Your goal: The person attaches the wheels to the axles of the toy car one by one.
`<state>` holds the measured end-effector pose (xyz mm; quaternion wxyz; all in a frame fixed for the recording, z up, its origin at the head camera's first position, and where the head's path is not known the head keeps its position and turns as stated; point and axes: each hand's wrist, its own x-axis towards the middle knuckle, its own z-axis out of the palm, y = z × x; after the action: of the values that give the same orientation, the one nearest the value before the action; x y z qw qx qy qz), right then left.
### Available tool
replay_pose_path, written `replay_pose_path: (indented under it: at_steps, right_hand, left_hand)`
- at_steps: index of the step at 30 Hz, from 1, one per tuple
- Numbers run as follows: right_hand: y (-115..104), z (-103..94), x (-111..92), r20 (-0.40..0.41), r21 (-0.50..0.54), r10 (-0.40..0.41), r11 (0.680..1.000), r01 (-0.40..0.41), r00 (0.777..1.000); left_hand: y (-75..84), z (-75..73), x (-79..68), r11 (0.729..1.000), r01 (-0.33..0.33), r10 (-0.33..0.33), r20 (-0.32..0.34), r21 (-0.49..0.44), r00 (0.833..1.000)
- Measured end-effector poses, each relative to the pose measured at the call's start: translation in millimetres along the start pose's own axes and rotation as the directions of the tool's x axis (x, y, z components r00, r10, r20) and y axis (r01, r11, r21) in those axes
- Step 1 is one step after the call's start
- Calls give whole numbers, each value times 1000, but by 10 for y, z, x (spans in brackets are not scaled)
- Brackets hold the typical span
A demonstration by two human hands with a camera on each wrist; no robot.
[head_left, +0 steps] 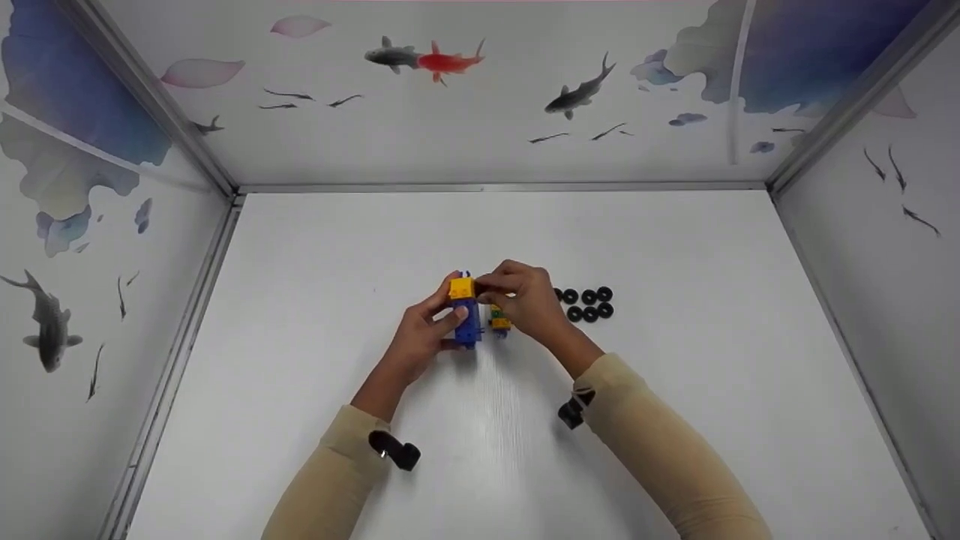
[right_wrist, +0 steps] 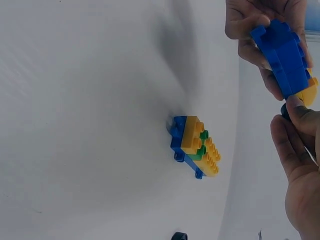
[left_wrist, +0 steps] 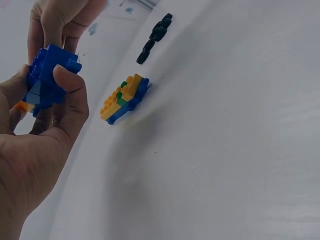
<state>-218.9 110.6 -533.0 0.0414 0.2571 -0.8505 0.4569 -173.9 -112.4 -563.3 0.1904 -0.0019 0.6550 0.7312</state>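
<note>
My left hand (head_left: 420, 337) grips a blue and yellow building-block toy (head_left: 469, 328), thumb on one side and fingers on the other. The toy is held up above the table, its yellow block at the far end. Close against that end is my right hand (head_left: 531, 301), thumb and fingers pinching a small black wheel (right_wrist: 285, 111) beside the toy. Much of the wheel is hidden by the fingertips. Below the hands, a second block toy (right_wrist: 192, 142) with a blue base and yellow and green bricks stands on the table, apart from both hands.
Several black wheels (head_left: 590, 313) lie in two rows right of the right hand, partly hidden by it. The white table (head_left: 315, 247) is bordered by printed panels (head_left: 480, 127) at the back and sides. Black wrist cameras (head_left: 396, 450) are strapped over the sleeves.
</note>
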Motion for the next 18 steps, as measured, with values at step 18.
replay_pose_path:
  at_steps: [18]
  right_hand:
    - [103,-311,-60,100,-129,95,988,-81,990]
  left_hand:
    - [121,45,53,1000,9,-10,-80,-7,997]
